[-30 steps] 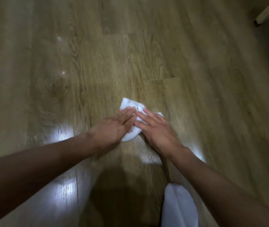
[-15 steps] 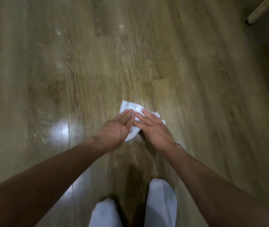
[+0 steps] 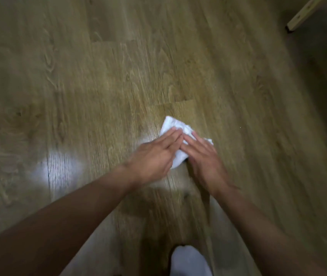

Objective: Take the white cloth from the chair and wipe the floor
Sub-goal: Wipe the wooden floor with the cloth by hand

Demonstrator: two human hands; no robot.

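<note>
While left hand [image 3: 154, 158], right hand [image 3: 204, 158] press flat, white cloth [image 3: 173, 124] slid right.

Indoor room, most likely a home.
Floor [image 3: 118, 76] is wood-grain plank with a laminate or vinyl look. Staggered end seams [image 3: 175, 102] run across the centre, and knot patterns show in the grain at left. The finish is glossy, with a soft white glare patch [image 3: 63, 168] of reflected light at near left. At far right, a slanted pale wooden furniture leg [image 3: 306, 13] with a dark foot tip stands on the planks; the frame cuts off what it belongs to. At the near edge, right of centre, there's a foot in a white sock [image 3: 188, 261], which reads as domestic. Light is dim and warm, and the far right falls into shadow.
</note>
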